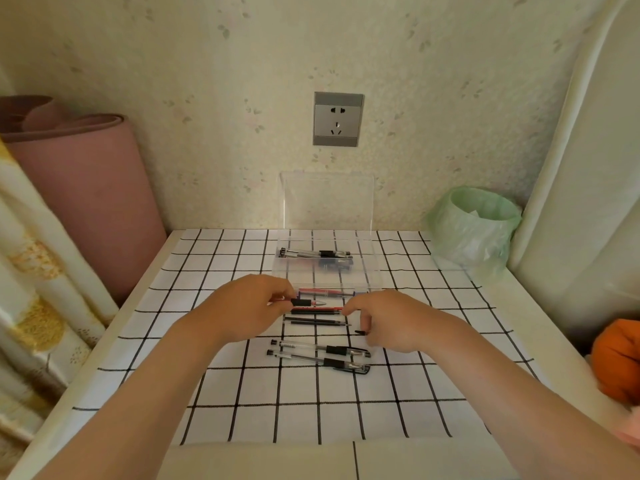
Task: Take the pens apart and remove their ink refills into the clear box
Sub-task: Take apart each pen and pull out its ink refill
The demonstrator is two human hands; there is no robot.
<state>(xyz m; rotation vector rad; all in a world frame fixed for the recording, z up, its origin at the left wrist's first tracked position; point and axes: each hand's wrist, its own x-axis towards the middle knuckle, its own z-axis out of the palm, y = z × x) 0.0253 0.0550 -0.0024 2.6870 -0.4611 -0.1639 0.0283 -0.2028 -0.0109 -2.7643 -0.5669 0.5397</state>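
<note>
Task midway: left hand's (249, 306) grip clamps a red pen (310, 302), right hand's (394, 320) grip unclear; two pens (318, 348) not yet dismantled, clear box (376, 268) part-filled.

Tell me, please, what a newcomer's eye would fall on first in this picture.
At the centre of the checked cloth the left hand pinches a pen, with the right hand close beside it. Just behind them stands the clear box, lid raised, with pens inside; two capped pens lie nearer.
</note>
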